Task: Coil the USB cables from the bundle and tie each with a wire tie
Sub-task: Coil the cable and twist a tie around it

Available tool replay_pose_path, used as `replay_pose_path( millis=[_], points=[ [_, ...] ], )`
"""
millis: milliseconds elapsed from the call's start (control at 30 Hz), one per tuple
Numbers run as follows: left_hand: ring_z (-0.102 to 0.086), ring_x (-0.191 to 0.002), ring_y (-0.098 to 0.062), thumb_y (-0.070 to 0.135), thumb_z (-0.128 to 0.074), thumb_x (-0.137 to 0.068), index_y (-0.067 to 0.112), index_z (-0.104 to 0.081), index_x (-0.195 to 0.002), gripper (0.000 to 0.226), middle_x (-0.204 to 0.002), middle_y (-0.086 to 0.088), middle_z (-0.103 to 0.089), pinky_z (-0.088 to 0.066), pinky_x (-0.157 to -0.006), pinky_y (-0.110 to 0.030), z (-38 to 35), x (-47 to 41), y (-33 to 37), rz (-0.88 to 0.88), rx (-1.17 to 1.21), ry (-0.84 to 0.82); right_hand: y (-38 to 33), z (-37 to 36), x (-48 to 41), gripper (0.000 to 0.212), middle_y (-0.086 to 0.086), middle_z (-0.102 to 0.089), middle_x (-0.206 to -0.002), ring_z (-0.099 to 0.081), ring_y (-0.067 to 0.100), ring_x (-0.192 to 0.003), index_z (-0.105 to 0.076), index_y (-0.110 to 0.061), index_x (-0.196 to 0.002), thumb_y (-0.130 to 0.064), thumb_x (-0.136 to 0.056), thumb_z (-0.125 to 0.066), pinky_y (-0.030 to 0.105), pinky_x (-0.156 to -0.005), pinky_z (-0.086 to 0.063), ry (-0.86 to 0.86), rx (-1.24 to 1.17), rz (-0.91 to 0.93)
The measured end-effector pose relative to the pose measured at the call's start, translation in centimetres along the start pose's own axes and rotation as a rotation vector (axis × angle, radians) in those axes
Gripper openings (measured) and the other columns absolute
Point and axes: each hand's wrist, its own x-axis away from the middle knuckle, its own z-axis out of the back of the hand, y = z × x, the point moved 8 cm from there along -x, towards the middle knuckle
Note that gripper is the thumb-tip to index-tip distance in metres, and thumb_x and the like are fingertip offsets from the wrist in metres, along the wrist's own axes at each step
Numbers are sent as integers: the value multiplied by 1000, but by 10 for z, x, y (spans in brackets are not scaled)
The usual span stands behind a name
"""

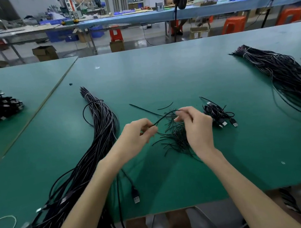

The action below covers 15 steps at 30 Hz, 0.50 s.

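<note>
The left hand [140,132] and right hand [197,126] each pinched an end of one tie [164,117] above the pile [177,138]. The bundle [100,128] lay left on the surface [161,77]. Lifting it clear singly would avoid dragging others.

Green table [161,77] — black cable bundle [100,125], black wire ties [177,138] — orange stools [233,24].

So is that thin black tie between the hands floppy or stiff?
Probably semi-stiff: the wire tie arches between the left hand and right hand without sagging. Likely light, being thin; the pile of ties lies kinked, suggesting bends stay.
</note>
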Motion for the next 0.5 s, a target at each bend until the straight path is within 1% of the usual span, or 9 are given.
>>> replay_pose_path(
  millis=[33, 67, 133, 200, 267, 333, 367, 433, 500],
  points=[
    [-51, -53, -6, 29, -64, -101, 28, -71, -85, 17, -61, 12, -60, -45, -55, -23, 5, 5, -11, 14, -14, -62, 10, 3, -5, 19, -11, -75, -78, -64, 0, -60, -75, -10, -102, -22, -104, -60, 12, -62, -45, 36, -79, -100],
    [-48, -50, -5, 28, -63, -102, 27, -72, -83, 21, -57, 10, -57, -42, -51, -23, 11, 11, -22, 36, -1, -116, 20, 7, -9, 20, -11, -75, -77, -67, -3, -65, -74, -11, -101, -24, -105, -58, 11, -65, -47, 81, -160, -183],
    [-45, -41, -8, 25, -59, -104, 19, -73, -85, 25, -56, 6, -53, -38, -43, -22, 25, 24, -44, 84, 108, -169, 35, 13, -13, 20, -8, -77, -79, -73, 2, -76, -71, -14, -100, -26, -106, -55, 23, -73, -55, 166, -315, -310],
    [-44, -35, -16, 21, -56, -105, 11, -72, -86, 27, -56, 2, -52, -37, -40, -22, 42, 31, -58, 107, 206, -122, 46, 15, -12, 19, -6, -78, -84, -75, 9, -82, -69, -16, -99, -24, -107, -54, 32, -75, -59, 218, -423, -370],
    [-41, -34, -16, 22, -57, -105, 16, -73, -80, 30, -53, 1, -51, -34, -38, -21, 58, 31, -67, 124, 242, 0, 51, 11, -6, 18, -4, -78, -88, -75, 12, -84, -68, -16, -101, -25, -107, -54, 35, -79, -60, 234, -471, -384],
    [-32, -36, -12, 31, -59, -101, 19, -74, -80, 29, -53, 2, -45, -26, -36, -17, 66, 28, -68, 136, 317, 97, 53, 7, 4, 18, -7, -78, -92, -73, 10, -83, -68, -16, -105, -28, -107, -54, 32, -80, -60, 221, -451, -359],
    [-28, -38, -11, 37, -60, -98, 19, -75, -82, 28, -55, 2, -42, -24, -35, -16, 65, 26, -66, 140, 379, 108, 52, 4, 8, 19, -10, -77, -94, -72, 10, -81, -68, -17, -108, -30, -107, -55, 29, -80, -59, 198, -419, -329],
    [-26, -42, -8, 46, -63, -93, 18, -75, -89, 31, -62, 3, -43, -22, -36, -15, 55, 21, -60, 143, 489, 71, 47, 0, 14, 20, -13, -76, -96, -72, 9, -82, -67, -18, -112, -33, -106, -56, 21, -77, -57, 160, -374, -265],
    [-28, -47, -7, 49, -66, -92, 17, -75, -96, 34, -69, 4, -47, -23, -38, -16, 41, 14, -58, 161, 563, 22, 38, -2, 15, 21, -11, -74, -98, -70, 6, -89, -67, -17, -114, -34, -104, -59, 15, -78, -53, 142, -320, -170]
  ],
)
